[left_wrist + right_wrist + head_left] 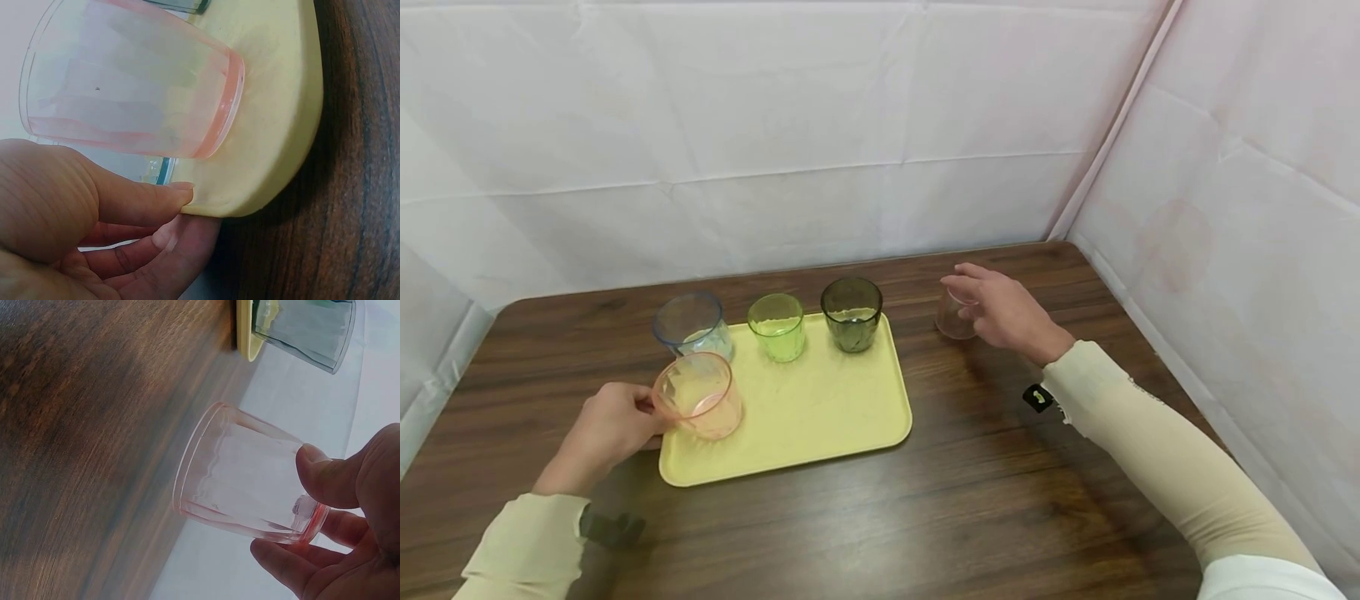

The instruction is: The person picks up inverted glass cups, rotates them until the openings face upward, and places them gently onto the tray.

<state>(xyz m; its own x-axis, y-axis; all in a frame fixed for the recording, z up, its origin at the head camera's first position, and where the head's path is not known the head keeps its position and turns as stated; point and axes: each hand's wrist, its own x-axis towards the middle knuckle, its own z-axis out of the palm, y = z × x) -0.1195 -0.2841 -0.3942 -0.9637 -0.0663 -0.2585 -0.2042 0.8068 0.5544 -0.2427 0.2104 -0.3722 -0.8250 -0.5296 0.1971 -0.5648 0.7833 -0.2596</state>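
My left hand (617, 425) pinches the left edge of a yellow tray (820, 425); in the left wrist view the thumb lies on top and the fingers underneath. Right beside that hand, an orange-tinted clear cup (700, 400) stands upright on the tray. My right hand (1003, 312), off to the tray's right, holds a pale pink clear cup (250, 475) between thumb and fingers. That cup is upside down, its wide rim toward the table and its narrow base near my fingertips. In the head view the hand partly hides it.
Along the tray's back are a blue-rimmed clear cup (692, 325), a green cup (777, 329) and a dark grey-green cup (852, 315), all upright. The tray lies on a dark wooden table (970, 500). White cloth walls (790, 125) stand behind and at the sides.
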